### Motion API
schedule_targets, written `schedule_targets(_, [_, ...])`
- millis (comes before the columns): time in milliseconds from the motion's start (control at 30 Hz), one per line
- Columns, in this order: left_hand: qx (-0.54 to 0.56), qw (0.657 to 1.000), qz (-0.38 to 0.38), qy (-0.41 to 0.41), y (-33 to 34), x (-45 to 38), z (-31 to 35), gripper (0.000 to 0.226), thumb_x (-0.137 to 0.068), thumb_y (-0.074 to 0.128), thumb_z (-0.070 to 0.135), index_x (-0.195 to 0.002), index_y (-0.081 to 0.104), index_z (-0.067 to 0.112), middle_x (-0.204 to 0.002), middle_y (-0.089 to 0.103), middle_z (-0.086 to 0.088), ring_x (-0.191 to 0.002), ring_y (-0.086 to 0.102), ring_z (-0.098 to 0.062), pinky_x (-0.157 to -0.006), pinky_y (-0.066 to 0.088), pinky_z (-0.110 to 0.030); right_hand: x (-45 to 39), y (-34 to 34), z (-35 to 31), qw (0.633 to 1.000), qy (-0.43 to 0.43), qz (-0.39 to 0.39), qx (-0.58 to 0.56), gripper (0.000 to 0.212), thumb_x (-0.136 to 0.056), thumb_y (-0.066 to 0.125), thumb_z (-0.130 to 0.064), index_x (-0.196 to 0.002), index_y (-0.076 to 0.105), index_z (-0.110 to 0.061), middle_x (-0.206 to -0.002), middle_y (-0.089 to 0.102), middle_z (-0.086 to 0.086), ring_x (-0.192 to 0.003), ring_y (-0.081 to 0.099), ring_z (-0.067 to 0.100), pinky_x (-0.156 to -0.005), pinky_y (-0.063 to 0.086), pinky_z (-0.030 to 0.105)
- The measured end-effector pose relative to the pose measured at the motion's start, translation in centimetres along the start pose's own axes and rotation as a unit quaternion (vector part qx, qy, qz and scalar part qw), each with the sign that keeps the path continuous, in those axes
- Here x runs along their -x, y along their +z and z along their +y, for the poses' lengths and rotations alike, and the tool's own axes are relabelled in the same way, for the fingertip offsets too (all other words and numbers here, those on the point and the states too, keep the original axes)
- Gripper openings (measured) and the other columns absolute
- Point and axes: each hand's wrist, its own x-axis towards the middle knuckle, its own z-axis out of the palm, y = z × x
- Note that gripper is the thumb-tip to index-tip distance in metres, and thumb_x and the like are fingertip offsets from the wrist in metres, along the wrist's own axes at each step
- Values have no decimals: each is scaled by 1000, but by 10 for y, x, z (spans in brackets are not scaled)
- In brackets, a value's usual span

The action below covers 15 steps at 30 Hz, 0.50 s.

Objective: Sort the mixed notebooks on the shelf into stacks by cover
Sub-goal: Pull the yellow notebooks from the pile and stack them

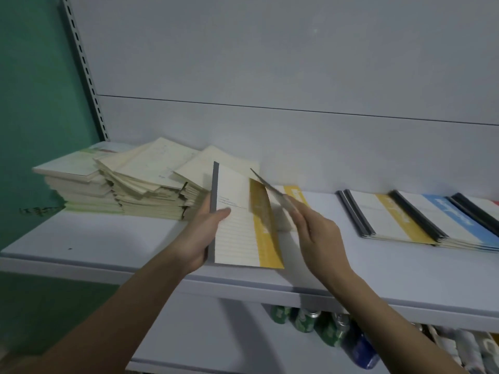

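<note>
My left hand [201,236] grips a white notebook [239,225] with a grey spine and a yellow band, held upright above the shelf [108,238]. My right hand [316,233] holds a second thin notebook [272,191] seen edge-on, tilted toward the first one. Another yellow-banded notebook [295,194] lies flat on the shelf behind them. At the left stand messy stacks of cream notebooks [140,182]. At the right lies a fanned row of notebooks with a yellow band [391,214], a blue band [453,217] and dark spines.
The grey back panel [270,63] closes the shelf behind. A slotted upright [83,68] and a green wall [32,103] bound the left side. Below the shelf edge, several green and blue cans [329,327] stand on a lower level.
</note>
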Motion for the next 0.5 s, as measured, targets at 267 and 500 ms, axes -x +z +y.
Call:
schedule_targets(267, [41, 999, -25, 2, 18, -4, -4, 43, -97, 53, 8, -132, 49, 34, -119, 70, 0, -103, 69, -21, -83, 58, -43, 29, 24, -17, 970, -191, -147, 36, 43, -103, 37, -38, -139, 54, -21, -146, 49, -2, -136, 43, 17, -110, 38, 30])
schedule_targets(500, [-1, 999, 30, 34, -5, -8, 7, 50, -95, 49, -2, -133, 47, 30, -119, 68, 3, -108, 65, -18, -85, 54, -35, -13, 19, 9, 989, 47, -55, -133, 35, -102, 36, -33, -121, 63, -21, -123, 63, -10, -114, 54, 4, -97, 40, 21])
